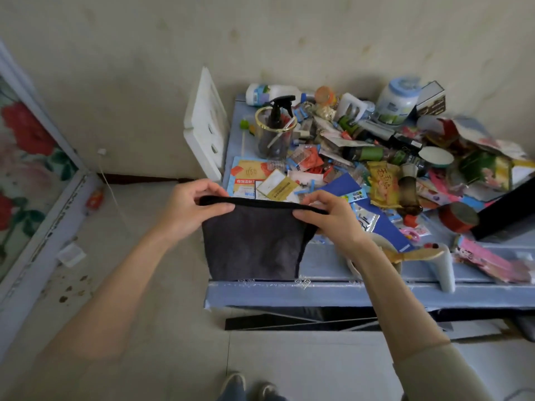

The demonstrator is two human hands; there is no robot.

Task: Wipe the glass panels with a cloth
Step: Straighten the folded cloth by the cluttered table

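Gripping a dark cloth by its rolled top edge, left hand pinching the left end and right hand pinching the right, fingers curled over the hem. Stretching that edge level from left to right and letting the rest hang flat, above the near left corner of the blue worktop. Not yet touching any glass. Judging the flowered panel in its pale frame, well off to the left, to be the likely surface for wiping; lying nearer the left hand, so probably calling for a turn that way. Noting, beyond the cloth on the worktop, a gold-rimmed clear cup carrying an upright black spray bottle, amid scattered packets and jars.
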